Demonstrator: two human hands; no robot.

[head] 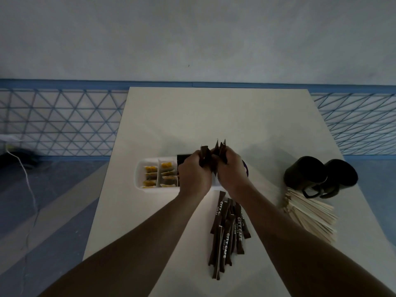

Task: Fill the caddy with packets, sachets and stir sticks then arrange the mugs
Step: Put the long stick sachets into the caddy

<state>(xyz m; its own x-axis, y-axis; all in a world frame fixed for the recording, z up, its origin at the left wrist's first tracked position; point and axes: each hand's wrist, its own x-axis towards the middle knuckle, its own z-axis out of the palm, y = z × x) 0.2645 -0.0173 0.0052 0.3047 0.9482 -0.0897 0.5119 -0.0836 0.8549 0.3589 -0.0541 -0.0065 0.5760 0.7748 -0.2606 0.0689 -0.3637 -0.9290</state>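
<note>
Left hand (194, 175) and right hand (232, 170), fingers curled round sachets (220, 150) over the caddy (159, 189), should square them before lowering.

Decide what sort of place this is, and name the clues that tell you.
Probably a staged drinks-station set-up, not a working café: a plain white table by a bare wall, holding a caddy of tea bags, loose sachets, stir sticks and two mugs.
</note>
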